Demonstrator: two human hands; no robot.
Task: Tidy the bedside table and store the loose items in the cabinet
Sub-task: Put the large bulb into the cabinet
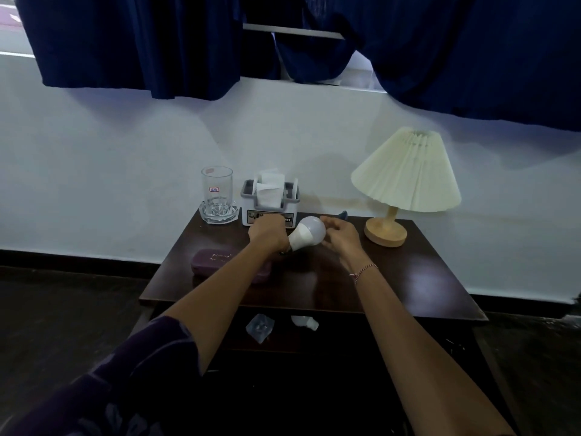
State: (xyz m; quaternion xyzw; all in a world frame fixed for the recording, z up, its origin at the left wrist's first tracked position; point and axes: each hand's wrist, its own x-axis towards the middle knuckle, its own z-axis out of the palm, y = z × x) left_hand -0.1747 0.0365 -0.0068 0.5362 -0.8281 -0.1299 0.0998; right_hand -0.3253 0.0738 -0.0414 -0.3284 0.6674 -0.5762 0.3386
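left hand [266, 235] clasps led bulb [307, 236] by its base above bedside table [408, 278], right hand [341, 236] spread beside the globe, probably steadying it for the cabinet.

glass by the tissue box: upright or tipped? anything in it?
Upright: the glass stands on its thick base at the bedside table's back left corner, mouth up. It looks empty; no liquid line shows through the clear wall.
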